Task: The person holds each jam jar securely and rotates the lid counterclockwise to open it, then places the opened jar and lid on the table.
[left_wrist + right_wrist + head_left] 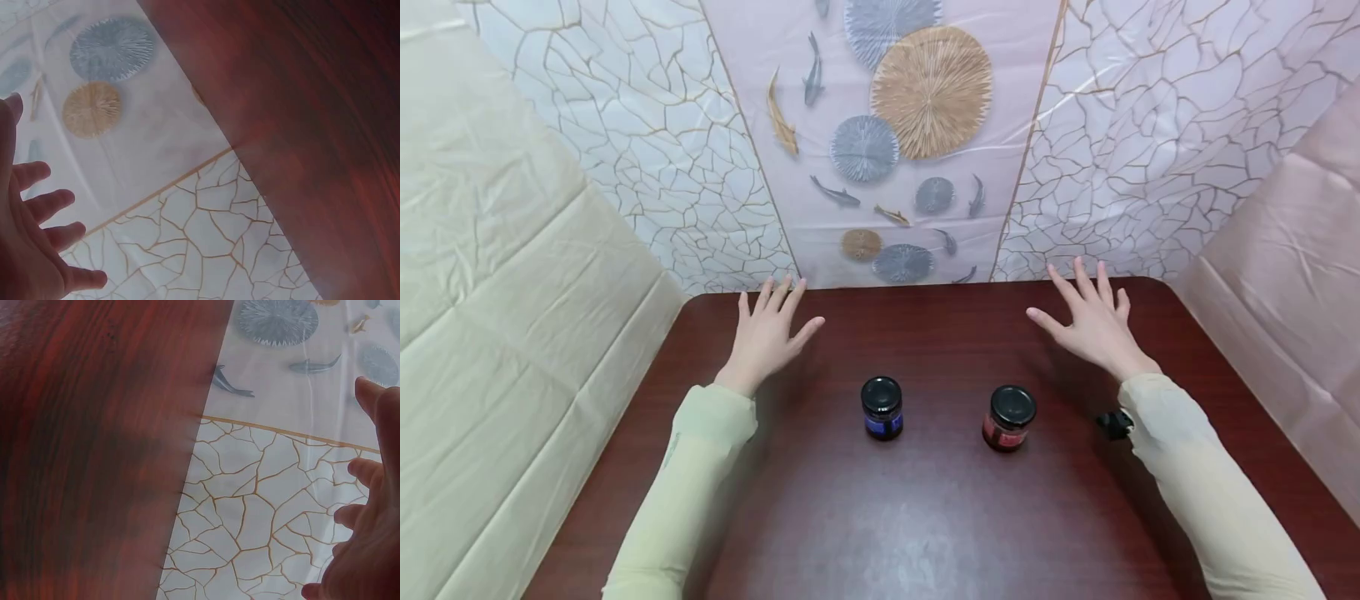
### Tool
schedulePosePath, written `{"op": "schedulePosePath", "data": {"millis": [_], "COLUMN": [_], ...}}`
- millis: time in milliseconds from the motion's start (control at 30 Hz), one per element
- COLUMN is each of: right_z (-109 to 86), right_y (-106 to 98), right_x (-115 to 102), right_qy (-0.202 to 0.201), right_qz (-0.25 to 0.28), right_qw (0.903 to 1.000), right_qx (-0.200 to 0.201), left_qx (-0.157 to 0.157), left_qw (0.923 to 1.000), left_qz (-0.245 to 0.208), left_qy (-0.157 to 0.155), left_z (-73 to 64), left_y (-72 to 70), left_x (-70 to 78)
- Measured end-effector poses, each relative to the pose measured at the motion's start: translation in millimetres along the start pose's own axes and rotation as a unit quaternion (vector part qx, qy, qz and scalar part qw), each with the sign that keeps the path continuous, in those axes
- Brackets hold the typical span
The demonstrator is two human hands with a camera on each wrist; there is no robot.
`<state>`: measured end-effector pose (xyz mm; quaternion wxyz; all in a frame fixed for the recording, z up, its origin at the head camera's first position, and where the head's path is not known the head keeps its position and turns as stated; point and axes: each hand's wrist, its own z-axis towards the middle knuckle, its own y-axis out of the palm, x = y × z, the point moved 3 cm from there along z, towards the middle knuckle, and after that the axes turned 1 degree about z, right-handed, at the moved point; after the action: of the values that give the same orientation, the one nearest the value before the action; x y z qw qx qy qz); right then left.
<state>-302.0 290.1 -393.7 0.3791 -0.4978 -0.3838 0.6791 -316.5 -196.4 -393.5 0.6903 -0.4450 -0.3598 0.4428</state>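
Observation:
Two small jars with black lids stand upright on the dark red wooden table in the head view. One jar with a blue label (882, 410) is near the middle; a jar with a red label (1008, 419) is to its right. My left hand (767, 333) is up and to the left of the blue-labelled jar, fingers spread, holding nothing. Beyond the red-labelled jar, on the upper right, my right hand (1093, 323) also has its fingers spread and holds nothing. Each wrist view shows spread fingers, with neither jar in sight.
The table (880, 517) ends at a patterned curtain (745, 167) along its far edge. Pale fabric walls (497, 333) flank it on both sides. A small black device (1115, 424) sits at the right sleeve's cuff.

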Motion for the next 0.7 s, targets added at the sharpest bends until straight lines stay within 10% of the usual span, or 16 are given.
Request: {"op": "schedulePosePath", "data": {"millis": [700], "right_z": [-40.5], "right_y": [1], "right_x": [-15], "right_qy": [-0.078], "right_qz": [0.095], "right_qw": [0.9889], "right_qx": [-0.083], "left_qx": [-0.005], "left_qw": [0.9929], "left_qz": [-0.101], "left_qy": [0.063], "left_z": [-29.0], "left_y": [-2.0], "left_x": [31.6]}}
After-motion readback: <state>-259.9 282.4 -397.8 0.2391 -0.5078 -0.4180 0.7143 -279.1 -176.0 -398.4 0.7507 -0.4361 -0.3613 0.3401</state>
